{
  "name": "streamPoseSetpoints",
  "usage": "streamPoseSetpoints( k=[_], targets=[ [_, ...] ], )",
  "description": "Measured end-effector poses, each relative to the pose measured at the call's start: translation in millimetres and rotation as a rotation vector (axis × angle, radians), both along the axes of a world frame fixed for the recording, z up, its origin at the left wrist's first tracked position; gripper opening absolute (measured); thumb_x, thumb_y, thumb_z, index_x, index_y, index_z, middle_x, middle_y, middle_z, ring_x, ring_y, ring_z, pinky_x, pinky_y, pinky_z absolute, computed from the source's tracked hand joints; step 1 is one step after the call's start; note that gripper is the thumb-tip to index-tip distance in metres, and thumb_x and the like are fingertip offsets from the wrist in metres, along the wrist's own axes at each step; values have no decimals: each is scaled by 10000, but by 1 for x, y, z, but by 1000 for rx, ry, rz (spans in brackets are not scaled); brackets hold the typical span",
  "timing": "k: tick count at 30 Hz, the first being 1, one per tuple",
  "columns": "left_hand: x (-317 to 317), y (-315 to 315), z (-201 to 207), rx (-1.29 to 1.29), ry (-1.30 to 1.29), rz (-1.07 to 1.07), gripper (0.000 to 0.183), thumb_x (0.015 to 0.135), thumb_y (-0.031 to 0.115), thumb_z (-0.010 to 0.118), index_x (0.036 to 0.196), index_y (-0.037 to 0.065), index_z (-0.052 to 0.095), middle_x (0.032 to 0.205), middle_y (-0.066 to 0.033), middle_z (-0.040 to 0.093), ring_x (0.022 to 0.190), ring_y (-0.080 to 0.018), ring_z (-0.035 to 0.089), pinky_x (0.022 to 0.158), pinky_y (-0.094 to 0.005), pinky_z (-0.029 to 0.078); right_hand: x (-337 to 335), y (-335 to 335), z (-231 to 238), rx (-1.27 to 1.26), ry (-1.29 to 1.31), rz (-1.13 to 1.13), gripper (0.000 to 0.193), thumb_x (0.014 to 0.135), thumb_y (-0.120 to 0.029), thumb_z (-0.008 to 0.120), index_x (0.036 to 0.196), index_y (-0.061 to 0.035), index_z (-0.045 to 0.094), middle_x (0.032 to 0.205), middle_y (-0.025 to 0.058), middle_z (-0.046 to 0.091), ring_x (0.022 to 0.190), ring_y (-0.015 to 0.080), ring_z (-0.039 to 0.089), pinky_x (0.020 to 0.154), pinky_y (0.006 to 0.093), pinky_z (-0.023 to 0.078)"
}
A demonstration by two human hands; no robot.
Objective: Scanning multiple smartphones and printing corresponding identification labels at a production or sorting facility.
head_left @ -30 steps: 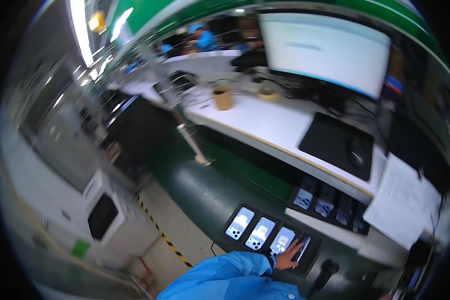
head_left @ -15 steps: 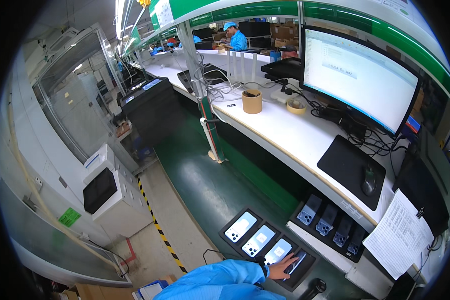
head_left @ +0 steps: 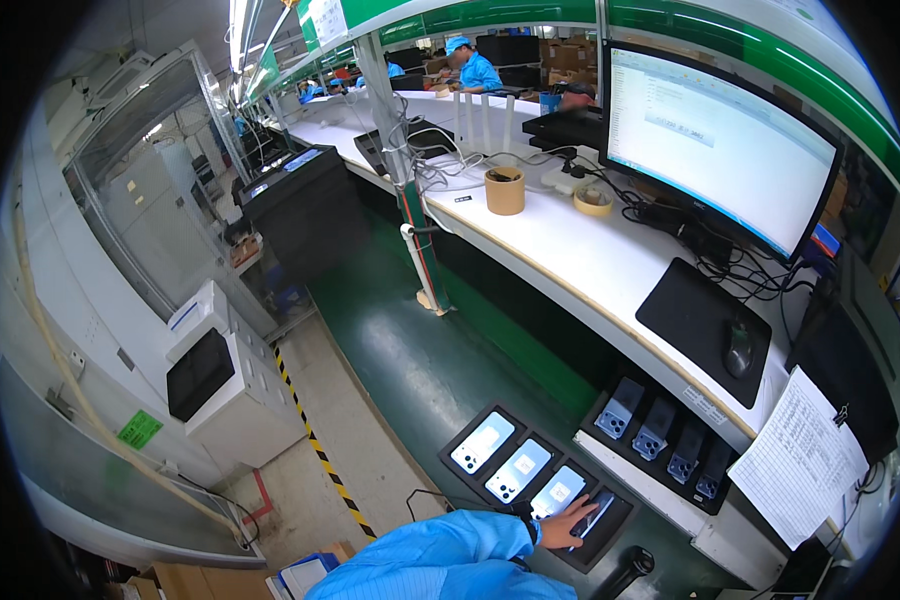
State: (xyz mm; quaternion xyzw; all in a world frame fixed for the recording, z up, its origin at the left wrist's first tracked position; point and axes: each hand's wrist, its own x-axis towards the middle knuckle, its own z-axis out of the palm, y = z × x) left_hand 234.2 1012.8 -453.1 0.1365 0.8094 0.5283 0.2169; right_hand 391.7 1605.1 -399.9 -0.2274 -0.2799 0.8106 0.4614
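Observation:
My left hand reaches in from the lower edge in a blue sleeve, fingers spread and open. Its fingertips and thumb touch a dark-screened phone in the right-hand slot of a black foam tray. To the left, in the same row, are three phones with lit pale screens: one phone beside my wrist, a second phone in the middle, and a third phone at the far end. My right hand does not show.
Another black tray with several bluish phones stands on a white ledge under the bench. A black upright handle is near my hand. A monitor, mouse and clipped papers are at right; a co-worker sits far back.
My left hand has shifted slightly left on the dark phone, so more of the phone shows. The trays and lit phones stay in place.

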Motion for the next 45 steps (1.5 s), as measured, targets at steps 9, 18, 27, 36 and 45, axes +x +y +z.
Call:
streamPoseSetpoints(
  k=[9,18,27,36,45],
  targets=[
    [-1,0,9,-15,-46,-15,944,767,213,672,1546,214,139,1605,-179,17,1426,-409,256,1092,-434,372,-6,-8,22,39,-89,-5,229,962,-237,443,794,-103,522,624,16,480,525,145,456,475,339,380],
    [-1,-2,9,20,-54,-14,947,759,178,687,1542,206,154,1603,-190,14,1428,-414,249,1102,-438,358,-1,-4,-9,151,-274,11,231,937,-267,513,920,-54,601,727,48,589,570,189,526,498,344,419],
    [-2,-6,11,5,4,5,975,751,197,716,1544,194,150,1597,-202,3,1428,-423,238,1117,-436,343,-42,-268,-29,288,-1030,639,253,943,-268,544,1016,-45,636,769,23,613,584,181,558,487,279,433],
    [17,8,11,-29,19,-12,961,757,215,727,1542,174,173,1586,-246,17,1444,-441,180,1142,-448,303,-116,-371,-43,709,-1228,1643,293,939,-264,564,882,-4,685,615,64,628,430,132,539,375,279,392],
    [13,36,36,-569,407,111,819,727,348,707,1414,-1,432,1487,-394,181,1378,-531,240,1158,-470,244,-89,-360,-1,1236,-1533,-22,610,719,-261,721,1243,-27,517,1119,212,571,1099,407,511,932,498,419]
  ],
)
